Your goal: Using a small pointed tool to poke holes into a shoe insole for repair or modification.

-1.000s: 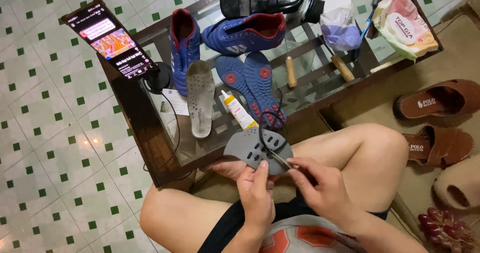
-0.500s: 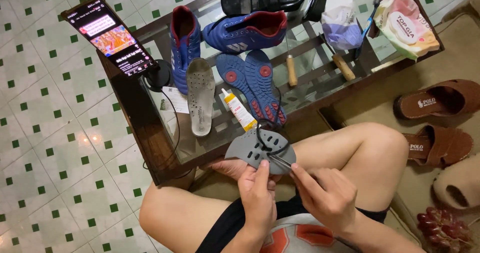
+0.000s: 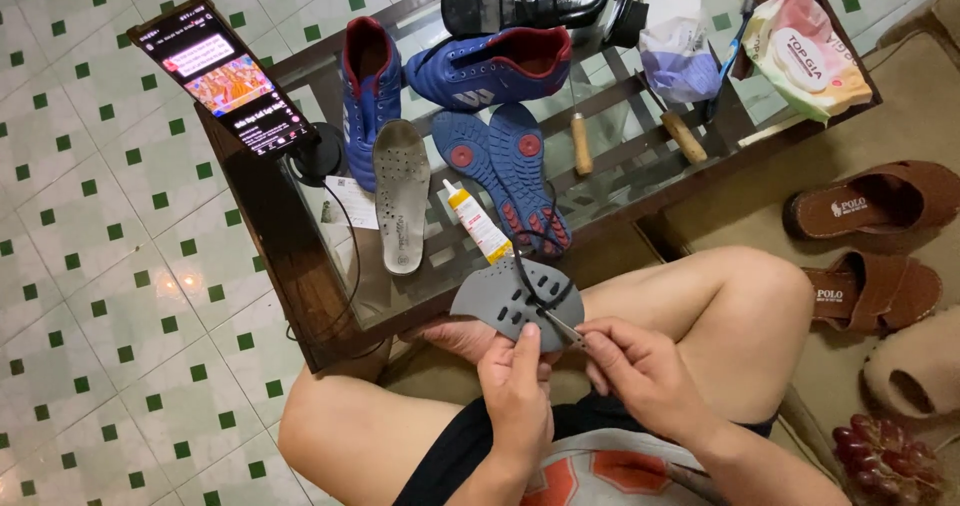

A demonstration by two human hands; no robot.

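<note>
Stitching step, I judge: left hand (image 3: 515,386) pinches the grey sole piece (image 3: 510,301), right hand (image 3: 640,371) pinches an awl (image 3: 560,328); next needs a steady pull.

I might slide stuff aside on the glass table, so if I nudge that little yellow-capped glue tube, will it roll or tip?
The glue tube lies flat on the glass table, so tipping seems unlikely. Its body looks rounded, so a sideways nudge would probably roll it, perhaps against the blue soles beside it. It is small and likely light, and may skid easily on smooth glass.
</note>
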